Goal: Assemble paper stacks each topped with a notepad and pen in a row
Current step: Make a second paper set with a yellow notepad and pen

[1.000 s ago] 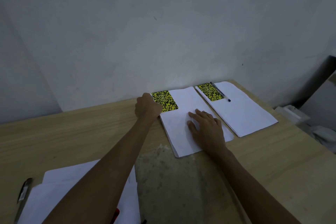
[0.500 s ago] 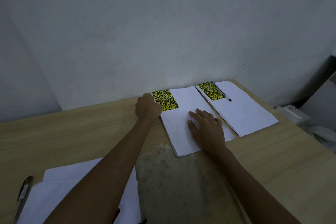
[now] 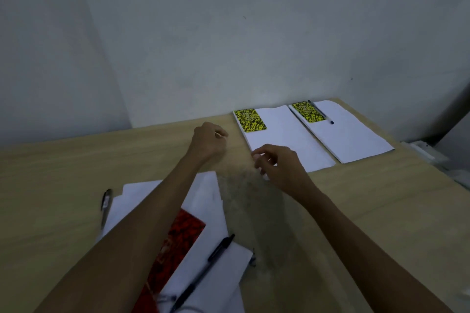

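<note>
Two white paper stacks lie side by side at the far right of the wooden table. The right stack [image 3: 353,134] carries a yellow-black notepad [image 3: 307,112] and a pen [image 3: 321,115]. The left stack [image 3: 287,140] carries only a yellow-black notepad [image 3: 249,121]. My left hand [image 3: 209,142] hovers left of that stack, fingers loosely curled, holding nothing. My right hand [image 3: 279,165] is over the stack's near corner, fingers bent, holding nothing that I can see. Near me lie loose white sheets [image 3: 203,201] with a red notepad [image 3: 178,241] and a black pen [image 3: 203,269] on them.
Another pen [image 3: 105,204] lies at the left edge of the loose sheets. The table [image 3: 63,173] meets a grey wall behind. White objects [image 3: 427,152] sit off the table's right edge.
Both hands have lifted off the left stack and drawn back toward me. My view has tilted down, bringing the red notepad and black pen into sight.
</note>
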